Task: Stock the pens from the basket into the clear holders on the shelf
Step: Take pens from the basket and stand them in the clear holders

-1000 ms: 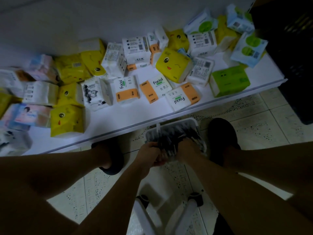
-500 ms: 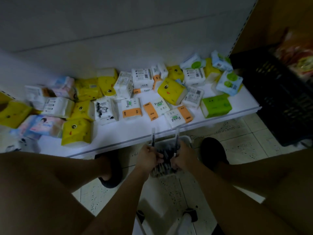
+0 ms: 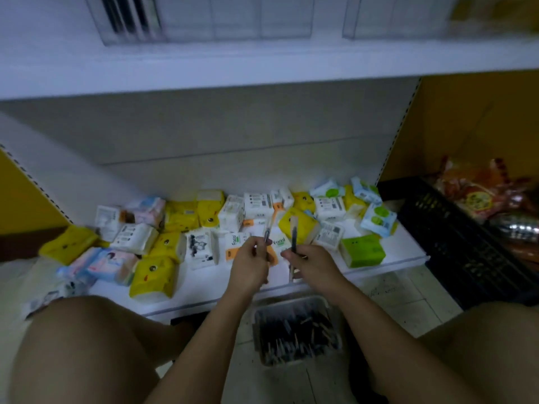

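Left hand (image 3: 249,265): pinches one pen (image 3: 267,232), upright.
Right hand (image 3: 313,262): pinches second pen (image 3: 293,236), upright, just beside.
Clearance: open room between hands and upper shelf (image 3: 262,71) edge.
Basket (image 3: 291,301): on floor (image 3: 393,293), below lower shelf (image 3: 204,290) edge, pens inside.
Clear holders (image 3: 189,24): on upper shelf, blurred, tops cut off.
Writing: "Facial" on tissue packs (image 3: 234,243).

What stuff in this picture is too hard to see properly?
Head view, clear holders: cut by the top edge and blurred; their contents can't be counted.
Head view, basket: its pens are a dark, dim jumble, too small to count.
Head view, left hand: its grip hides much of the pen it holds.
Head view, black crate: runs off the right edge; its packets are blurred.
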`<action>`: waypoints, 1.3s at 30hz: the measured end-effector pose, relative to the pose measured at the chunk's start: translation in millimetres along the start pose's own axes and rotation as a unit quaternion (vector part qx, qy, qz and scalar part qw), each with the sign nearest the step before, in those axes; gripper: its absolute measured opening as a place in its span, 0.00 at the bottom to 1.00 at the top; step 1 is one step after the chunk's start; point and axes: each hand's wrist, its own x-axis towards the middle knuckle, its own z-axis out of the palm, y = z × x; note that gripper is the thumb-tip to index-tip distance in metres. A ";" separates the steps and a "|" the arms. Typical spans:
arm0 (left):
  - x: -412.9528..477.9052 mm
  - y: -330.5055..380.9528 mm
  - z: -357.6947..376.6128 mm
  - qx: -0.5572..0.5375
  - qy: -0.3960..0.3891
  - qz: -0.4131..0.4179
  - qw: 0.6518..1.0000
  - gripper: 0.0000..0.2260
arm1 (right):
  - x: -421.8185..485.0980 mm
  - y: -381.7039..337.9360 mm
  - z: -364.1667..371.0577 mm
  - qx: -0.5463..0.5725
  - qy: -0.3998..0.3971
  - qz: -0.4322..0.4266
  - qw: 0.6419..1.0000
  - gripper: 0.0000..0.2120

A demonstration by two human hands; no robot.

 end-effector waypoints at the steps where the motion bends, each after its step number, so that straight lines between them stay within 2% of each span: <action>1: 0.5 10.5 -3.8 -0.023 0.007 0.003 1.000 0.11 | 0.1 -13.3 -4.3 0.027 -0.004 -0.013 1.000 0.08; 2: 1.1 21.5 -7.6 -0.042 0.015 0.007 0.999 0.09 | 0.7 -26.8 -8.8 0.048 -0.007 -0.029 0.998 0.07; 4: 2.3 43.6 -15.8 -0.071 0.027 0.028 0.997 0.05 | -0.8 -57.8 -18.6 0.066 0.000 -0.056 0.996 0.11; 6: 4.0 68.0 -26.2 -0.059 0.049 0.080 0.994 0.02 | -1.7 -89.0 -27.7 0.079 0.005 -0.082 0.993 0.13; 8: 3.8 91.4 -36.8 -0.030 0.061 0.137 0.988 0.04 | -0.7 -113.2 -34.7 0.099 0.016 -0.107 0.989 0.16; 10: -0.5 117.3 -48.9 -0.022 0.052 0.189 0.980 0.08 | -1.9 -138.1 -40.3 0.115 0.027 -0.131 0.984 0.24; 13: -7.9 153.2 -64.2 0.003 0.065 0.283 0.957 0.10 | -3.2 -169.2 -52.6 0.116 0.018 -0.165 0.979 0.43; 15: -9.2 172.6 -74.4 0.019 0.093 0.330 0.939 0.10 | -8.5 -188.0 -58.6 0.114 0.017 -0.186 0.976 0.48; 17: -10.3 190.3 -84.5 0.011 0.107 0.346 0.932 0.09 | -13.9 -201.3 -62.9 0.108 0.019 -0.204 0.973 0.40; 22: -16.7 229.1 -104.0 -0.052 0.106 0.337 0.934 0.02 | -26.1 -225.3 -70.5 0.107 0.027 -0.265 0.958 0.06; 24: -18.8 241.3 -109.9 -0.089 0.102 0.326 0.936 0.02 | -29.2 -239.7 -72.2 0.127 0.049 -0.287 0.948 0.01; 27: -19.6 260.5 -121.6 -0.121 0.092 0.327 0.933 0.07 | -25.6 -269.6 -76.1 0.148 0.071 -0.311 0.936 0.03; 30: -15.1 280.7 -136.6 -0.057 0.106 0.377 0.918 0.14 | -16.0 -300.7 -81.4 0.146 0.083 -0.342 0.924 0.03; 31: -12.7 287.5 -142.5 -0.037 0.116 0.391 0.912 0.15 | -12.1 -310.6 -83.0 0.150 0.083 -0.346 0.922 0.09; 33: -7.2 301.1 -154.6 -0.029 0.125 0.407 0.905 0.16 | -3.1 -329.0 -85.2 0.163 0.077 -0.351 0.919 0.28; 34: -4.4 307.9 -160.9 -0.029 0.125 0.409 0.903 0.16 | 0.8 -337.6 -85.5 0.161 0.074 -0.360 0.916 0.35; 35: -2.1 315.0 -167.1 -0.021 0.126 0.411 0.903 0.16 | 4.7 -345.9 -85.1 0.153 0.073 -0.374 0.912 0.37; 39: 9.5 343.3 -186.6 0.037 0.146 0.425 0.893 0.14 | 22.9 -375.6 -80.6 0.126 0.089 -0.420 0.894 0.27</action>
